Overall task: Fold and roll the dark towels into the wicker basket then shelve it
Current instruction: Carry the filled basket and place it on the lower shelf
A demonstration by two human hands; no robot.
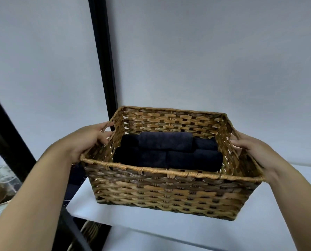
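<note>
Gripping wicker basket [167, 192], fingers [105, 131] at handles.

black upright post [104, 57], pale wall [205, 51], glass jar [0, 180] lower left

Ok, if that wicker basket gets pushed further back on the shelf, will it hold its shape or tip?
The wicker basket probably stays rigid: its woven walls stand straight. Tipping seems unlikely, since it is wide and low with the rolled towels lying at the bottom.
</note>
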